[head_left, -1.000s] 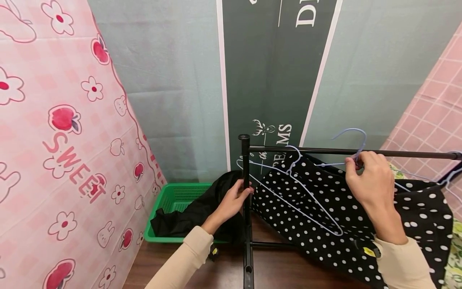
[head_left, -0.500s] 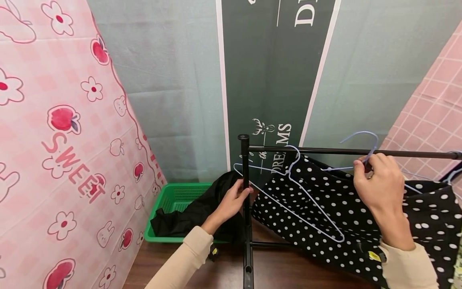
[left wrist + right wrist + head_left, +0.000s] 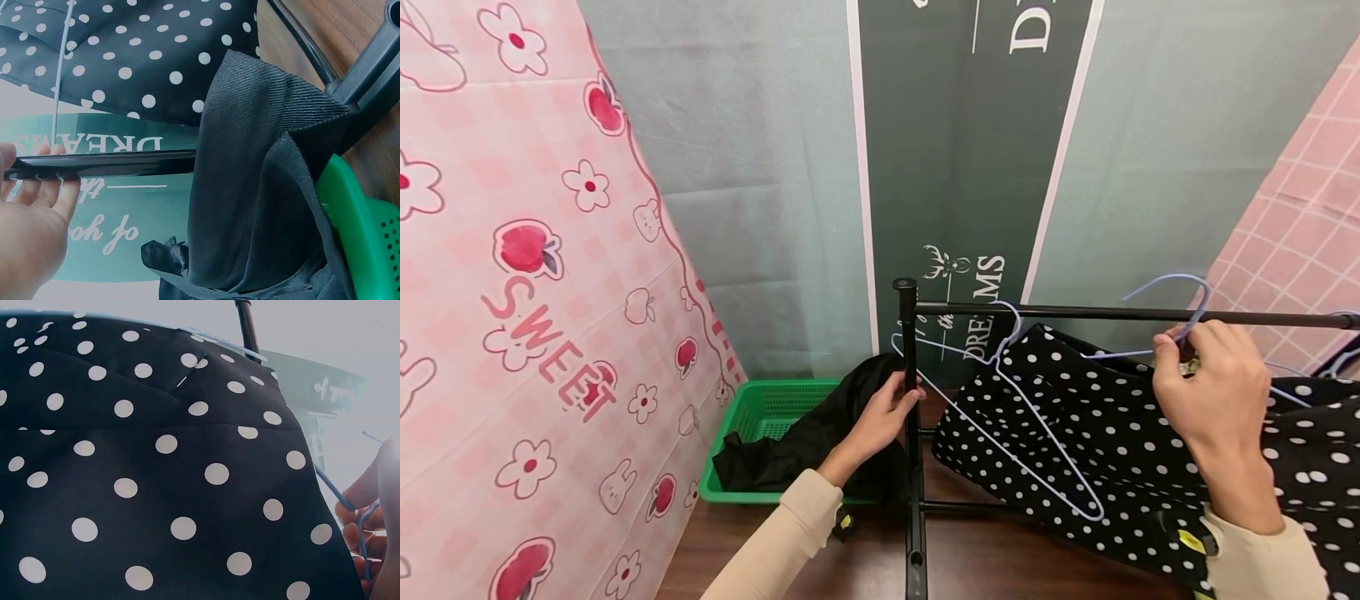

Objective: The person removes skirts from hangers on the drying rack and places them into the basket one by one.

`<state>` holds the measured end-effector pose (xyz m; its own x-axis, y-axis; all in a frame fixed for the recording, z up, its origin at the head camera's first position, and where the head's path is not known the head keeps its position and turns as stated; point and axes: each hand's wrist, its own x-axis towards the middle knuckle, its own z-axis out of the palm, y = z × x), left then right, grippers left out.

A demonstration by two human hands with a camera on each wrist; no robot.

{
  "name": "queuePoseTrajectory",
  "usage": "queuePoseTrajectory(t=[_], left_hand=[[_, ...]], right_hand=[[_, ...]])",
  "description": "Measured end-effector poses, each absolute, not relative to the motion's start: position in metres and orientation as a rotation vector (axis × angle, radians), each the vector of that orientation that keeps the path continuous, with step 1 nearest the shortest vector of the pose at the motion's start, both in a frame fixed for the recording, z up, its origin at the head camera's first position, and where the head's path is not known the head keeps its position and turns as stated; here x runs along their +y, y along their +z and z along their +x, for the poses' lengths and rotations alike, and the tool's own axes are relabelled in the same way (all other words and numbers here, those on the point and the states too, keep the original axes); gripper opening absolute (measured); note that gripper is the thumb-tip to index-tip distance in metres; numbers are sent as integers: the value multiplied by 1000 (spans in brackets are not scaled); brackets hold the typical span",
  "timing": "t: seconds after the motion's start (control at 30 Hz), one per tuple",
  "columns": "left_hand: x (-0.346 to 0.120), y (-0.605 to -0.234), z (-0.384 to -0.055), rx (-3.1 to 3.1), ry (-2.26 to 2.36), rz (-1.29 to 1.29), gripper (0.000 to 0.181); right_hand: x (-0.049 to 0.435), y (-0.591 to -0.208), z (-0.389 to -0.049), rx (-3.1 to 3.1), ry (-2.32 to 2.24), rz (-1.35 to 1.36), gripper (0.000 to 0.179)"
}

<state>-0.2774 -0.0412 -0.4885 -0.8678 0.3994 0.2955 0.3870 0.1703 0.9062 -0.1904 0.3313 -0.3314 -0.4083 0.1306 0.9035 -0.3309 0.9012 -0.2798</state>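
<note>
My left hand [image 3: 883, 408] grips the black upright post [image 3: 913, 467] of a clothes rack; in the left wrist view its thumb and fingers wrap the post. My right hand [image 3: 1213, 392] pinches a blue wire hanger [image 3: 1207, 292] just below its hook. That hook rises above the rack's black rail [image 3: 1097, 313]. A black garment with white polka dots [image 3: 1150, 433] hangs from this hanger, in front of the right wrist camera. A bare blue hanger [image 3: 997, 362] hangs on the rail by the post, overlapping the dotted cloth.
A green plastic basket [image 3: 707, 479] holding black cloth [image 3: 790, 454] stands left of the post on the brown wooden surface [image 3: 970, 567]. Further blue hanger wire [image 3: 1347, 358] shows at the rail's far right. Printed fabric backdrops stand behind and at both sides.
My right hand has moved right along the rail, drawing the held hanger and dotted garment with it. The bare hanger has swung a little. My left hand has stayed on the post.
</note>
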Motion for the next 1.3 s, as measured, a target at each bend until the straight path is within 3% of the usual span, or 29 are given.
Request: queuePoseTrajectory(t=[0.43,0.77,1.07,1.3], left_hand=[[-43,-487,-276,2391,1853,783,34],[-57,-474,-276,2594,1663,787,45],[-68,-464,-275,2502,1857,769,19],[-72,-449,-270,2494,1903,824,20]], right_hand=[[331,-325,-183,-1969,492,223,28],[321,-328,-185,-1943,522,229,29],[308,-325,-189,-1902,545,260,25],[300,-327,-193,-1913,555,279,25]])
